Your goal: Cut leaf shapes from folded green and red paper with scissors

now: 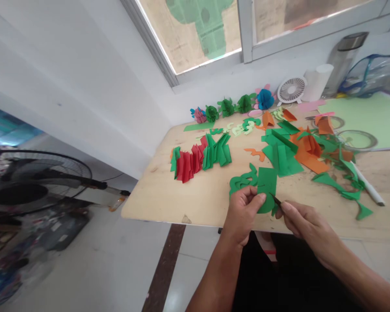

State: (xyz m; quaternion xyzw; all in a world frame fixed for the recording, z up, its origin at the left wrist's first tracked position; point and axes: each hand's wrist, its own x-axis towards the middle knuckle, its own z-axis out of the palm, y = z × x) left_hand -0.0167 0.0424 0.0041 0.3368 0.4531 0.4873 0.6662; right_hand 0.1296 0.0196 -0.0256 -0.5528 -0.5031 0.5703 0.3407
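Observation:
My left hand [245,208] pinches a piece of green paper [267,180] between thumb and fingers, above the table's front edge. The lower end of this paper is rounded. My right hand [299,216] is closed on dark scissors [275,199], whose blades meet the paper's right edge; their handles are hidden in my fingers. Just beyond my left hand lie curvy green paper cutouts [245,181]. Folded green paper pieces [281,151] and an orange cutout [256,154] rest farther back.
Red folded papers [188,164] and green folded papers [216,151] stand left of centre. Paper turtle-like figures [226,107] line the wall beside a small white fan [291,90]. At right are green scraps [347,186], a white marker [367,184] and tape rolls [357,139]. A large black fan [35,186] stands left.

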